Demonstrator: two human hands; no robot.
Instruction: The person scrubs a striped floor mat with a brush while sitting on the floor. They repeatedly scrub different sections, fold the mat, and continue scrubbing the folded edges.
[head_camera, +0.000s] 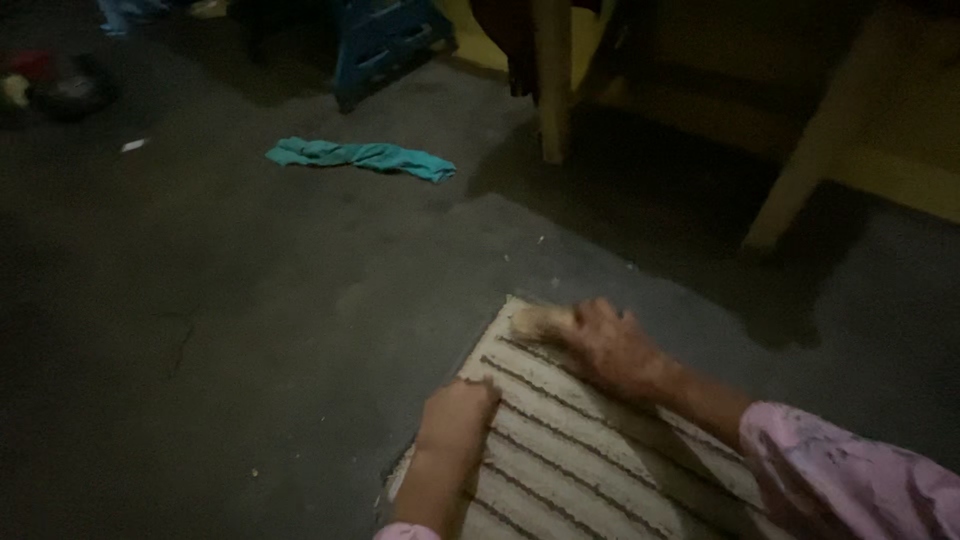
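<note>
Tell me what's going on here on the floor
A person in pink sleeves is bent over a pale ribbed mat lying on a dark floor. The right hand presses a small pale object, maybe a brush or sponge, against the mat's far corner, while the left hand grips the mat's left edge. A teal cloth lies crumpled farther off, near a pale furniture leg.

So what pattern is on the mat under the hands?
Pale cream mat with dark parallel stripes, seen in the head view.
</note>
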